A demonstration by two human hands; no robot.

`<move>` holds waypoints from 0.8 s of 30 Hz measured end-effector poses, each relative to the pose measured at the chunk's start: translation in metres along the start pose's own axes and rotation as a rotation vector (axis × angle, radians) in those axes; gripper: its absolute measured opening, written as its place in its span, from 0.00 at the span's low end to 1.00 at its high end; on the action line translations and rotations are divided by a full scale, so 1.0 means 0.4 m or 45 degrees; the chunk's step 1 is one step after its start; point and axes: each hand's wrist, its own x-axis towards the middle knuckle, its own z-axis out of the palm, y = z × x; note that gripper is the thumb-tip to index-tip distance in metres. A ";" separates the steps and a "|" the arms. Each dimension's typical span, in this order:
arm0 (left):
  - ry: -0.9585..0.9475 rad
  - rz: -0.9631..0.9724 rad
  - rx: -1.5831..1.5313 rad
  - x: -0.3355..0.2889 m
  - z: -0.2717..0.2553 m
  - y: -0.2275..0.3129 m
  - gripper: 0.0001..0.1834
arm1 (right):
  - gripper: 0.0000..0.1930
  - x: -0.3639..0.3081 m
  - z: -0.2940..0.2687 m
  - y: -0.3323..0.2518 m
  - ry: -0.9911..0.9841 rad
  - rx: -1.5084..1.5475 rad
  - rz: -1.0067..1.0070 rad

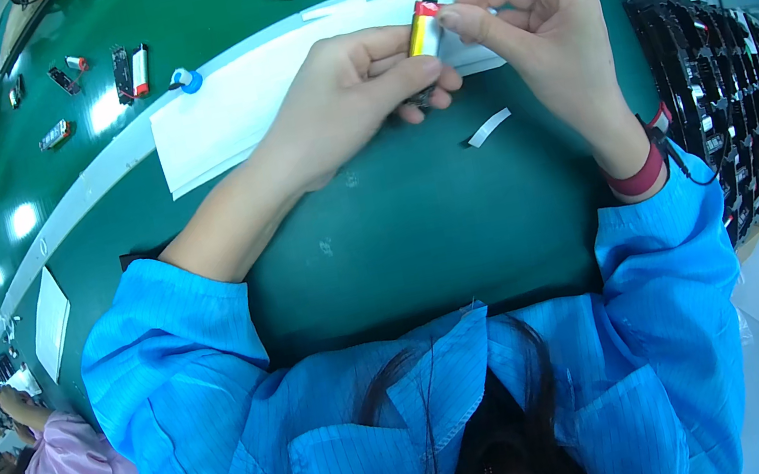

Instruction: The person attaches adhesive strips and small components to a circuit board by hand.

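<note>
My left hand (pixel 373 86) is closed around a small battery pack (pixel 427 28), silver and yellow with a red end, held upright between thumb and fingers. A dark part, perhaps a circuit board, shows below it among the fingertips. At the battery's red end, the thumb of my right hand (pixel 534 17) comes up to its right edge. The right fingers are curled toward that thumb; whatever lies in the pinch is too small to make out. Below the hands, a short white strip (pixel 489 127) rests on the green mat (pixel 417 220).
White sheets (pixel 208 130) lie under and behind my hands. Batteries (pixel 140 71) and small circuit boards (pixel 64 81) are scattered beyond a pale curved edge. Stacked black trays (pixel 710 97) stand at right. A corded red wrist strap (pixel 638 178) circles my right wrist. Another person's pink sleeve (pixel 75 468) shows at left.
</note>
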 end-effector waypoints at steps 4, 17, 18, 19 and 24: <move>-0.104 -0.082 -0.050 0.004 -0.001 0.012 0.22 | 0.15 0.017 -0.036 0.008 -0.149 0.091 -0.193; 0.000 -0.059 0.118 0.020 -0.006 0.001 0.18 | 0.15 0.031 -0.043 0.013 -0.220 -0.347 -0.276; -0.012 -0.060 0.079 0.021 -0.009 0.002 0.17 | 0.11 0.032 -0.043 0.009 -0.223 -0.408 -0.317; -0.022 -0.059 0.042 0.019 -0.014 0.003 0.17 | 0.11 0.034 -0.046 0.012 -0.233 -0.407 -0.326; -0.301 -0.180 -0.051 0.017 -0.084 0.032 0.16 | 0.13 0.032 -0.035 0.038 -0.211 -0.535 -0.961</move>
